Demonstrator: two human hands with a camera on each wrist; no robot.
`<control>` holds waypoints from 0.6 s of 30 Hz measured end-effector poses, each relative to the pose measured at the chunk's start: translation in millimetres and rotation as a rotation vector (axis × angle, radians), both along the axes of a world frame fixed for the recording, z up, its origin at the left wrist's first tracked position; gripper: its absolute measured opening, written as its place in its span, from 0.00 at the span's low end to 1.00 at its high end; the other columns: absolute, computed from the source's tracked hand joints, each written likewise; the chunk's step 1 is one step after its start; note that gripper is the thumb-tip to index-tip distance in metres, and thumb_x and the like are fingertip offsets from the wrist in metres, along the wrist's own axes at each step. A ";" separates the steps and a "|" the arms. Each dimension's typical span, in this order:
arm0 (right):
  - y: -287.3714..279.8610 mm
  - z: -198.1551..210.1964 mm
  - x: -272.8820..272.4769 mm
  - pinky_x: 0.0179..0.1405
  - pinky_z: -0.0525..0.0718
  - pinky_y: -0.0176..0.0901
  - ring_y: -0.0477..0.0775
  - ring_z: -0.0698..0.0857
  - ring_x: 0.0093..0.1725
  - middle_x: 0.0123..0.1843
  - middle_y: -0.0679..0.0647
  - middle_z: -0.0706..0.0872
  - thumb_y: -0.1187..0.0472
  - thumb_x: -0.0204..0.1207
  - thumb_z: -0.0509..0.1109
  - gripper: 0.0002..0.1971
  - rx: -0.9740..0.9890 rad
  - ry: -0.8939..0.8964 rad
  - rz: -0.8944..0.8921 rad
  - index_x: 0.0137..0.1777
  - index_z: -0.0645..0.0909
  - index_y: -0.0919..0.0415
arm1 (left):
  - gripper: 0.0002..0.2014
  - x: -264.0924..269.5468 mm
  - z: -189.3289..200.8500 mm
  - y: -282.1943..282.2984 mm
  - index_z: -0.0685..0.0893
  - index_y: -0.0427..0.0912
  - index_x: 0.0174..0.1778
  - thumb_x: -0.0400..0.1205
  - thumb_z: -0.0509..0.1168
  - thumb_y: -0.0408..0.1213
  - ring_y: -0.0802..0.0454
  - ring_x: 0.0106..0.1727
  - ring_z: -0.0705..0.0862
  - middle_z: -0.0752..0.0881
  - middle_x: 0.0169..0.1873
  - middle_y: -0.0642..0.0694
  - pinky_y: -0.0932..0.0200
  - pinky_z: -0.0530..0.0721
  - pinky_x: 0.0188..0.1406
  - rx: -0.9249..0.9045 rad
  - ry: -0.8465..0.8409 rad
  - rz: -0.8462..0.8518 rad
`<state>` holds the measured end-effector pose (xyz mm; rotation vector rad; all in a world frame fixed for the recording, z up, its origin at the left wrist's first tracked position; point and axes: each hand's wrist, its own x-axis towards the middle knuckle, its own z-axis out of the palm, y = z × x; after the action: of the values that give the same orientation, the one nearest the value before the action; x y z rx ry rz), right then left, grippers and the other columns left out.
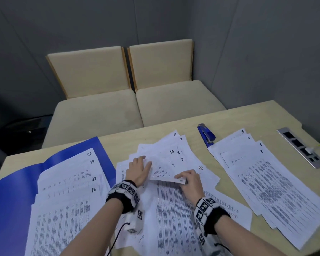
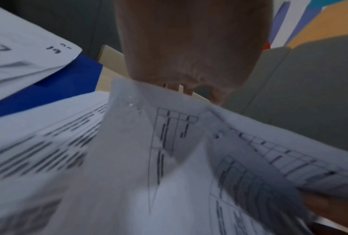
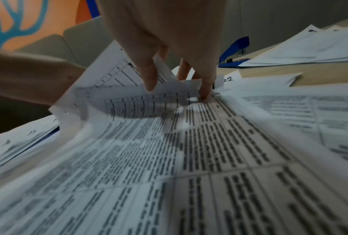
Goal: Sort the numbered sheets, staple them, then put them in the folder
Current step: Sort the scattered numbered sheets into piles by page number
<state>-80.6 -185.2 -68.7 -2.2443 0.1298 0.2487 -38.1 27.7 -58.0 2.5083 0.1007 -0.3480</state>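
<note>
A: Which step is going on here?

B: The sorting, I'd judge; the person is working through the loose middle heap of white printed sheets [image 1: 174, 200] on the pale wooden tabletop [image 1: 248, 119]; numbers 10, 2, 13, 3 and 22 are showing there in no order.

A: And the hands?

B: The left hand [image 1: 138, 169] is lying with fingers nearly straight on the far sheets of the heap, pressing them down, gripping nothing; the right hand [image 1: 189, 182] is pinching the near edge of one curled white sheet [image 1: 164, 174] and lifting it off the heap.

A: Where are the sorted ones lying?

B: A fanned stack marked 20, 19, 17, 16 [image 1: 72, 191] is resting on the open blue plastic folder [image 1: 11, 191] at the left; another fan marked 9, 8, 6, 5 [image 1: 266, 178] is sitting at the right, its far corner just beside the blue metal stapler [image 1: 207, 134].

A: What is the next move asking for?

B: Probably reading the lifted sheet's number, which is too blurred to tell, and then carrying it to the matching stack; thin paper is likely dragging a neighbour along, so the pressing hand matters; stapling and filing are not yet begun.
</note>
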 end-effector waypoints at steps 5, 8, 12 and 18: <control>-3.8 -4.5 2.3 0.67 0.71 0.38 0.56 0.72 0.68 0.60 0.49 0.74 0.70 0.74 0.73 0.10 0.041 -0.019 0.006 0.50 0.90 0.56 | 0.23 19.5 1.8 -3.4 0.73 0.49 0.70 0.78 0.64 0.39 0.42 0.66 0.75 0.78 0.61 0.44 0.46 0.75 0.62 0.109 0.080 -0.013; -5.3 -5.9 6.0 0.75 0.67 0.46 0.55 0.60 0.79 0.79 0.54 0.65 0.73 0.72 0.72 0.13 0.027 -0.042 -0.023 0.49 0.90 0.55 | 0.13 7.4 5.6 -3.6 0.86 0.47 0.49 0.76 0.62 0.27 0.43 0.54 0.79 0.80 0.44 0.47 0.49 0.77 0.55 -0.012 -0.110 -0.064; -5.3 -4.1 5.0 0.76 0.69 0.55 0.57 0.61 0.80 0.81 0.52 0.65 0.71 0.71 0.73 0.13 0.035 -0.052 0.028 0.49 0.90 0.53 | 0.14 -13.2 4.8 -4.6 0.90 0.43 0.42 0.76 0.62 0.22 0.48 0.51 0.79 0.81 0.42 0.48 0.58 0.73 0.51 -0.061 -0.198 -0.146; -8.4 -5.7 1.1 0.68 0.74 0.50 0.61 0.76 0.66 0.58 0.53 0.81 0.70 0.67 0.76 0.11 -0.016 -0.069 0.019 0.48 0.91 0.58 | 0.12 -13.6 4.3 -9.9 0.83 0.40 0.55 0.79 0.60 0.26 0.49 0.48 0.80 0.77 0.46 0.49 0.65 0.70 0.43 -0.098 -0.134 -0.147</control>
<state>-79.5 -193.6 -74.3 -2.2683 0.0742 0.1811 -51.7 17.8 -53.7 2.4392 -0.1508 -0.2366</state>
